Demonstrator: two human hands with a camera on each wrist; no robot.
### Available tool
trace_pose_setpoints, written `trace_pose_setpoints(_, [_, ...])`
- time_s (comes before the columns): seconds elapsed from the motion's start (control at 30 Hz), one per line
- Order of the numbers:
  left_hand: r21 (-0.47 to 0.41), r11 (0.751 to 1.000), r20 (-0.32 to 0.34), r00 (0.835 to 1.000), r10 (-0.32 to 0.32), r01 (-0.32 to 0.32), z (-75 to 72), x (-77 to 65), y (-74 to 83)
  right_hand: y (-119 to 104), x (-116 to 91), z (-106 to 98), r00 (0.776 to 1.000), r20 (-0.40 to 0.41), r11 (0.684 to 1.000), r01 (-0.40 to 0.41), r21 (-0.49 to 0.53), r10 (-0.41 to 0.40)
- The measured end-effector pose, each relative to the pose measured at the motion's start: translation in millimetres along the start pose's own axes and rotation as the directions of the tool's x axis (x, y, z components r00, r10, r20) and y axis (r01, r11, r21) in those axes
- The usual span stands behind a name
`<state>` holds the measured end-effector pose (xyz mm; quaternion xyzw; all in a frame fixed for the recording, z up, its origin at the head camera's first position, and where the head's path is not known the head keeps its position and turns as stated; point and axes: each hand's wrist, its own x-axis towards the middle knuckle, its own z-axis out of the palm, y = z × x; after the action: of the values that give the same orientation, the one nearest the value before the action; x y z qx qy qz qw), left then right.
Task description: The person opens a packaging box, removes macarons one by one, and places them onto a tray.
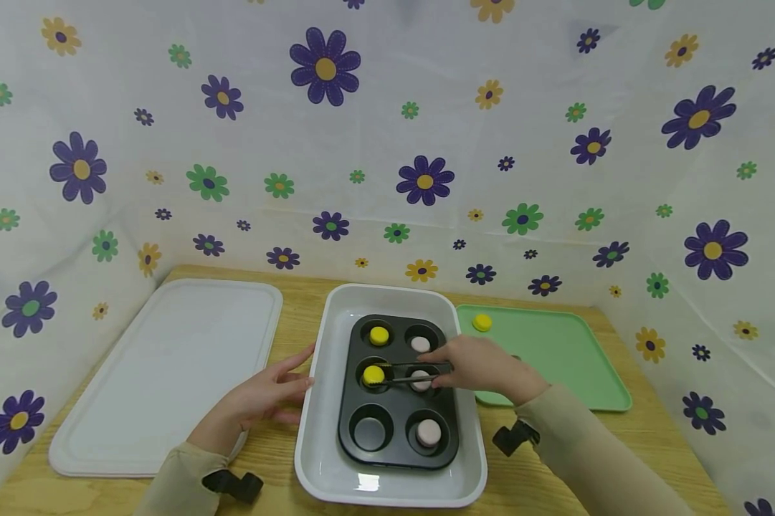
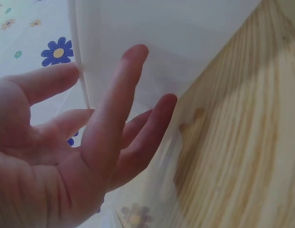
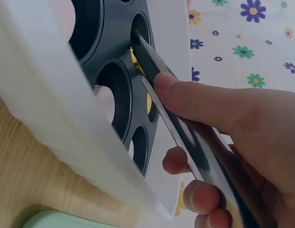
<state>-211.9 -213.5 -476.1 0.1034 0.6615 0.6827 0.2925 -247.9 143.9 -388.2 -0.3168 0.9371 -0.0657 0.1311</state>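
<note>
White tray (image 1: pixel 319 430), surrounding the muffin tin. Muffin tin (image 1: pixel 399 430), dark, six-cup. Left hand (image 1: pixel 267 393), left of the tin, fingers spread at the tray's wall. Right hand (image 1: pixel 480 365), at the tin's right side, thumb and fingers pinching the tongs. Tongs (image 3: pixel 200 147), metal, reaching across the tin. Yellow disc (image 1: pixel 372 373), in the tin's middle-left cup, between the tong tips; presumably light, possibly fragile; best gripped gently by opposite sides.

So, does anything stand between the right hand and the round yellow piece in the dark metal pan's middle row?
Nothing visible blocks it; only the slim metallic tongs, held in the right hand, span the gap, their tips at the round yellow piece.
</note>
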Motion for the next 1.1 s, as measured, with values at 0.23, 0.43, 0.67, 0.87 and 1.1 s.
trace_pose_setpoints(0.23, [-0.003, 1.0, 0.01, 1.0, 0.003, -0.003, -0.3, 0.1, -0.1, 6.3, -8.0, 4.1, 0.999, -0.028, 0.997, 0.043, 0.058, -0.042])
trace_pose_setpoints(0.43, [0.015, 1.0, 0.004, 1.0, -0.005, 0.005, -1.7, 0.9, -2.6, 11.9, -18.4, 1.6, 0.995, -0.098, 0.988, 0.036, 0.148, -0.022])
trace_pose_setpoints(0.67, [0.008, 1.0, -0.003, 1.0, -0.016, 0.016, -1.5, 1.5, -3.8, 14.3, -33.6, -3.9, 0.98, -0.199, 0.983, 0.05, 0.179, -0.014])
trace_pose_setpoints(0.87, [0.014, 1.0, -0.015, 1.0, -0.02, 0.02, -0.9, 0.6, -3.4, 16.9, -44.0, -3.2, 0.964, -0.264, 0.981, 0.073, 0.178, -0.024])
trace_pose_setpoints(1.1, [0.014, 1.0, -0.014, 1.0, -0.018, 0.018, -1.1, 0.8, -3.6, 27.9, -58.0, 0.8, 0.951, -0.309, 0.978, 0.068, 0.197, -0.004])
